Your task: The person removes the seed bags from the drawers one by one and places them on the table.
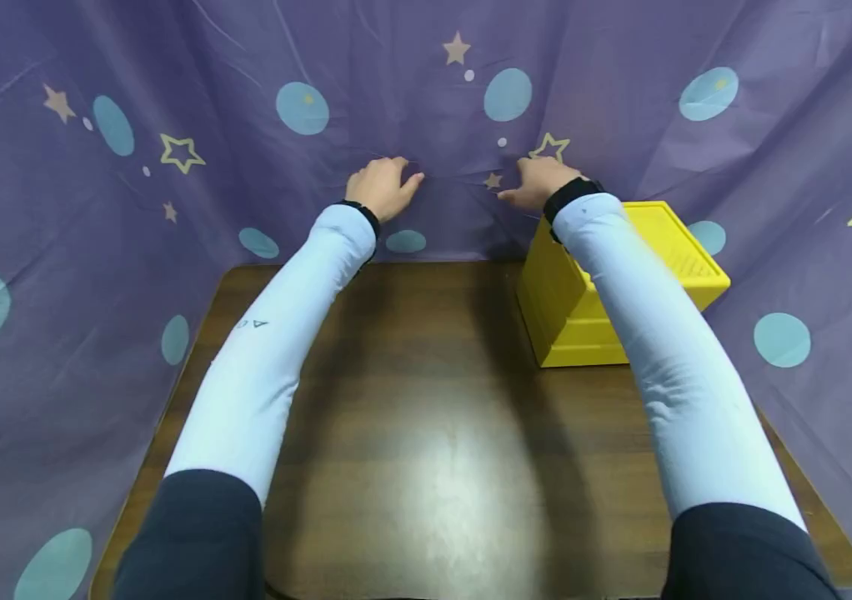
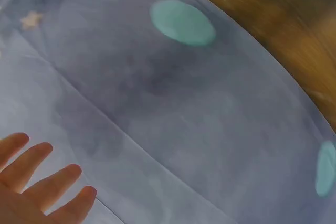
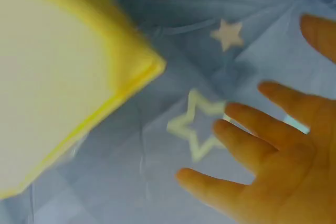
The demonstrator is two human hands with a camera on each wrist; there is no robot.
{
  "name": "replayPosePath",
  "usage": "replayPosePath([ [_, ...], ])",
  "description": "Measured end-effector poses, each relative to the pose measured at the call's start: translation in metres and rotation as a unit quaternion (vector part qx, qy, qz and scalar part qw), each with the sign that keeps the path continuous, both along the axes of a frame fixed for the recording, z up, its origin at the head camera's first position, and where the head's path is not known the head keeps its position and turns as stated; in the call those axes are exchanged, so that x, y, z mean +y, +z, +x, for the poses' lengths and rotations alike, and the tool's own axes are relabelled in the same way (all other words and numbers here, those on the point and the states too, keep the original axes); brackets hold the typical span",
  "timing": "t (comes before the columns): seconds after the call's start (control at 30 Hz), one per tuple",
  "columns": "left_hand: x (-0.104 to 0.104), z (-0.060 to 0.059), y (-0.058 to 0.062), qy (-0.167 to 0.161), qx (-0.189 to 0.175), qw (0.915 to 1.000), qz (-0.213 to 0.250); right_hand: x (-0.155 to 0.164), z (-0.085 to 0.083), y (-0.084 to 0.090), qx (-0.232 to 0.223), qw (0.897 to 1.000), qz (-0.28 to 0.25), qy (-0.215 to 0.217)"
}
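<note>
Both arms in pale blue sleeves reach over a dark wooden table point(image 1: 426, 417) toward a purple cloth point(image 1: 426, 117) printed with stars and teal dots. My left hand point(image 1: 383, 187) is up against the cloth with loosely spread fingers point(image 2: 37, 182) and holds nothing. My right hand point(image 1: 538, 182) is by the cloth too, just above a yellow box point(image 1: 684, 258). Its fingers point(image 3: 262, 140) are spread and relaxed over a yellow star outline point(image 3: 197, 124). The box corner point(image 3: 79, 77) shows close by in the right wrist view.
The cloth hangs on all sides of the table, draping past its left and right edges. The yellow box stands at the table's back right corner. A teal dot point(image 2: 182, 22) lies on the cloth near the table's far edge.
</note>
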State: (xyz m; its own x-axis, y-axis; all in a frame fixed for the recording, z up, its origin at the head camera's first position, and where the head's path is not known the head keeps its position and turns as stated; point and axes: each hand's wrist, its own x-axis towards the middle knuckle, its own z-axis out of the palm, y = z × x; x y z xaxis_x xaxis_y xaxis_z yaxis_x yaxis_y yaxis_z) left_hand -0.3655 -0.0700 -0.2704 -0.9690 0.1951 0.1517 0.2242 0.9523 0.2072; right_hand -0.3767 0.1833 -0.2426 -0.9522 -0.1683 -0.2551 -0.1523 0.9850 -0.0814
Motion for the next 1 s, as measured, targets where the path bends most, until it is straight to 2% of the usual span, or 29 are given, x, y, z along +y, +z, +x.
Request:
replayPosePath([
  [0.13,0.019,0.013,-0.007,-0.036,0.032,0.9985,0.025,0.034,0.008,0.008,-0.035,0.999,0.01,0.022],
  [0.27,0.052,0.037,-0.02,-0.1,0.081,0.9905,0.049,0.068,0.022,0.015,-0.045,0.999,0.02,0.02],
  [0.5,0.121,0.093,-0.043,-0.215,0.158,0.962,0.059,0.131,0.04,0.013,-0.05,0.998,0.027,0.01],
  [0.63,0.157,0.116,-0.057,-0.265,0.192,0.9426,0.065,0.165,0.046,0.009,-0.059,0.998,0.027,-0.02],
  [0.73,0.179,0.125,-0.07,-0.295,0.203,0.9317,0.062,0.189,0.053,0.002,-0.069,0.996,0.009,-0.057],
  [0.8,0.19,0.128,-0.079,-0.303,0.208,0.9286,0.051,0.203,0.059,-0.007,-0.084,0.992,-0.017,-0.087],
  [0.9,0.201,0.126,-0.093,-0.302,0.202,0.9308,0.039,0.219,0.064,-0.026,-0.118,0.982,-0.076,-0.124],
  [1.0,0.205,0.124,-0.105,-0.294,0.188,0.9367,0.03,0.227,0.067,-0.043,-0.153,0.972,-0.118,-0.134],
])
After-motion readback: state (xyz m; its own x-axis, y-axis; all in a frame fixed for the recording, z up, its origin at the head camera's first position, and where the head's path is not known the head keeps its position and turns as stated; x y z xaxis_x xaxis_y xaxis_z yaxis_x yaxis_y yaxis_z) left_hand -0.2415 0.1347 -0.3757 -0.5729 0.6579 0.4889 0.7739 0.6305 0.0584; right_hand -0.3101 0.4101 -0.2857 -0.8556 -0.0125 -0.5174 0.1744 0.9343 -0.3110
